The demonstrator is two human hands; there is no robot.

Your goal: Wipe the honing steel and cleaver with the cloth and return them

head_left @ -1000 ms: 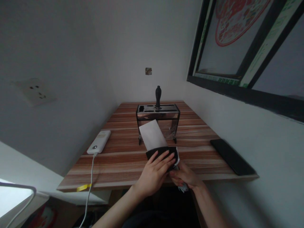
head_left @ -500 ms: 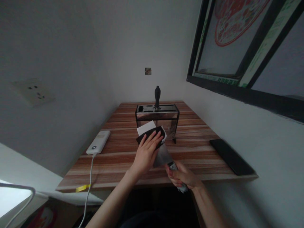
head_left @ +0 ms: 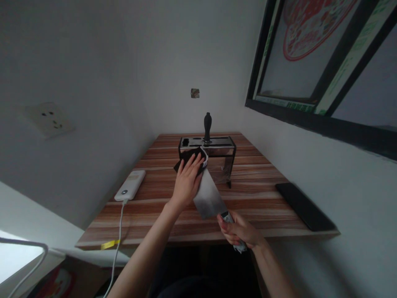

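Observation:
My right hand (head_left: 238, 230) is wrapped round the handle of a cleaver (head_left: 211, 198), its broad steel blade slanting up and left over the table. A patterned wrapping or print covers the handle, which pokes out below the fist. My left hand (head_left: 187, 180) presses a dark cloth (head_left: 188, 155) with a white edge against the far end of the blade, fingers laid along the cloth and covering that end. Just beyond stands a knife block (head_left: 223, 165) with a slotted metal top and clear front. A black handle (head_left: 207, 126) sticks straight up from it.
On the left of the striped wooden table (head_left: 254, 207) lies a white power bank (head_left: 130, 185) with a cable (head_left: 120, 231) running off the front edge. A yellow strip (head_left: 109, 244) is at that edge. A black phone (head_left: 304, 207) lies at the right. Walls enclose the table.
My left hand has slid the cloth up and left along the blade, baring more of its steel and covering its far tip. My right hand has stayed nearly in place.

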